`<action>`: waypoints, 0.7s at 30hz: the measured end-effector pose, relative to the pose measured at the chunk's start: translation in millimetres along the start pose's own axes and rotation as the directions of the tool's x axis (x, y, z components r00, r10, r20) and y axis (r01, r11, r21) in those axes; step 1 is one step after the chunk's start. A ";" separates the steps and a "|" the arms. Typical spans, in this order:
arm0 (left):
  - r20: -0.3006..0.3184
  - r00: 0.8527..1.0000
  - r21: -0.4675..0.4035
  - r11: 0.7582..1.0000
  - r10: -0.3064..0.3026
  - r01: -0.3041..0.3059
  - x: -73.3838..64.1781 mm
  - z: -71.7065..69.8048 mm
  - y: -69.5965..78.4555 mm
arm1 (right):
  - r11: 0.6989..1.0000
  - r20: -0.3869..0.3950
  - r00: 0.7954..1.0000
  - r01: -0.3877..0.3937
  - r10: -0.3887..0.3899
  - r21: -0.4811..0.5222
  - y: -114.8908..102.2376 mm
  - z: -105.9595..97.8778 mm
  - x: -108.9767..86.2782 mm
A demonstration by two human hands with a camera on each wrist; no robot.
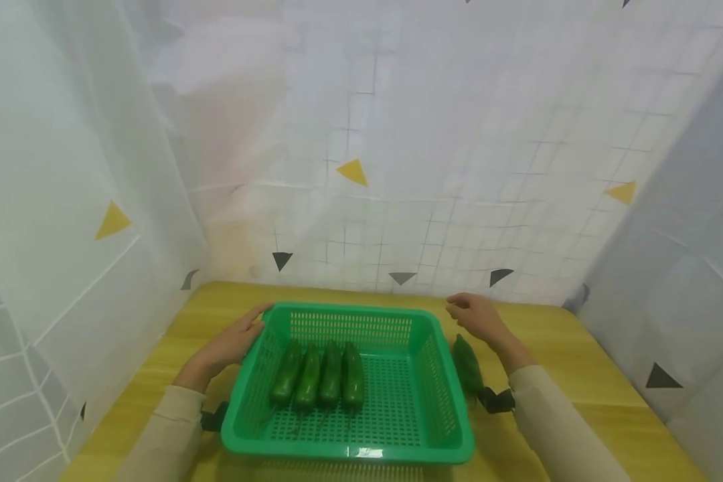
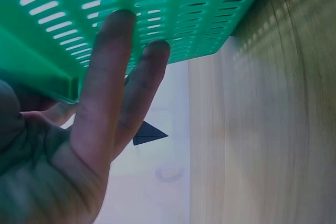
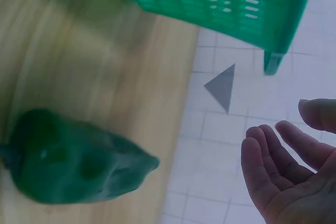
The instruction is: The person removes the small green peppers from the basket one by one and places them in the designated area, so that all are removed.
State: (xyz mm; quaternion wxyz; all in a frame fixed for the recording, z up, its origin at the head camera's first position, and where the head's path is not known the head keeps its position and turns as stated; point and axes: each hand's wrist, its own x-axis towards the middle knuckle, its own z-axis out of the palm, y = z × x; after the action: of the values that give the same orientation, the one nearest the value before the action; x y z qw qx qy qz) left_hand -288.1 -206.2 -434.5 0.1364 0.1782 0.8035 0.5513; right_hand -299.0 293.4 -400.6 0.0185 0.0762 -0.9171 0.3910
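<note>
In the head view a green plastic basket (image 1: pixel 348 452) stands on the wooden table, holding several long green peppers (image 1: pixel 307 388) side by side in its left half. My left hand (image 1: pixel 233 345) is at the basket's far left corner. Seen from the left wrist, two nearly straight fingers (image 2: pixel 107 77) lie against the perforated outer wall. To the right of the basket, my right hand (image 1: pixel 478 318) is raised with fingers loosely bent and nothing in them. Nearer me than that hand lies a single dark green pepper (image 1: pixel 468 367), shown larger as a wrinkled pepper (image 3: pixel 84 158) in the right wrist view.
The yellowish wooden table (image 1: pixel 554 348) runs back to a white sheet (image 1: pixel 397 234) with grid lines and triangles. White sheeting also hangs at the left and right sides. Dark straps (image 1: pixel 497 399) sit at both wrists.
</note>
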 end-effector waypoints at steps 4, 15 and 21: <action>0.011 0.999 -0.006 0.999 0.032 -0.032 1.8 1.8 1.1 | 1.000 0.017 1.000 0.000 0.000 -0.001 -12.3 -6.1 5.1; 0.010 1.000 -0.002 1.000 0.021 -0.021 -5.1 6.4 -4.5 | 0.999 0.069 0.997 0.018 -0.021 0.037 -42.2 -4.1 5.7; 0.006 1.000 -0.012 1.000 0.023 -0.023 -3.1 5.6 -5.7 | 0.998 0.069 0.996 0.057 -0.058 0.010 -50.8 -3.3 9.1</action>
State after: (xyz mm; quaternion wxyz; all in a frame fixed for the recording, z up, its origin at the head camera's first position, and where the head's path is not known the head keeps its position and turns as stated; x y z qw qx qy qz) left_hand -283.8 -204.7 -441.8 0.1336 0.1883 0.7976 0.5573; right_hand -300.3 260.0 -361.1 -0.0025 0.1163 -0.9129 0.3913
